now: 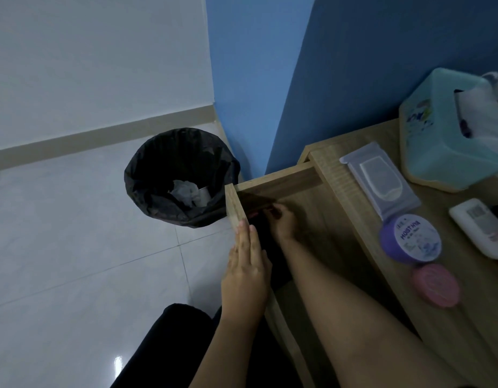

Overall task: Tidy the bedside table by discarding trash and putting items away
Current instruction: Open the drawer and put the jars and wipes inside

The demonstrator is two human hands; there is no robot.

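The left grip [246, 264] lies flat and open, fingers straight and together, pressed along the top edge of the front panel of the pulled-out drawer [320, 217]. The right grip [284, 223] reaches down inside the drawer at its front left corner, fingers bent toward a dark thing [266, 249] that lies against the inside of the front panel. Blur and shadow hide the fingertips, so I cannot tell whether they hold it or only touch it, nor what it is. The right forearm crosses the drawer from the near side. The far half of the drawer floor shows bare wood.

The drawer stands out from the left edge of the bench [404, 312]. Along that edge, from far to near, lie a flat pack of wipes [379, 180], a purple jar [410, 240] with a white printed lid just beside the pack's near end, and a pink round case [436, 285] near the jar. A white remote [480, 228] lies further right. A teal tissue box [438, 130] sits at the bench's far side by the blue wall [354, 65].

On the tiled floor [74, 219], just beyond the drawer's front far corner, stands a bin [147, 166] lined with a black bag, crumpled tissue [183, 191] inside. Open floor spreads left of it to the white wall [88, 51].
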